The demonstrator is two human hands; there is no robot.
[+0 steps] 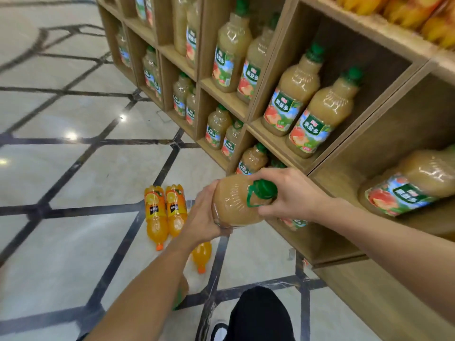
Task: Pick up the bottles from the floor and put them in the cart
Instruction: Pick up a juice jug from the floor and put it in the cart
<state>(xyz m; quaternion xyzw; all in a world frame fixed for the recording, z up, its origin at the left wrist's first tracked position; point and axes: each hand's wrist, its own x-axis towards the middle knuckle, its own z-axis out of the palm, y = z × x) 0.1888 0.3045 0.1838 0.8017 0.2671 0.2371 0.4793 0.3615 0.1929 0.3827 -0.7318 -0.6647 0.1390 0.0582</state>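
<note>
Both hands are holding a juice bottle at the frame's centre.
The left hand (202,215) is cupping the juice bottle (236,200), right hand (285,193) fingers wrapping its cap; orange bottles (165,210) are lying lengthwise on the floor (73,168), lower left, nearer the left hand; no cart showing.

Third orange bottle (202,255) half behind left forearm (157,279).

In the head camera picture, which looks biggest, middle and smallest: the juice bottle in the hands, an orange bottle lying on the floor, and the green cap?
1. Held juice bottle, though it is nearest the camera.
2. Orange bottle on the floor, farther away, so the true order is unsure.
3. Green cap, clearly smallest.
</note>
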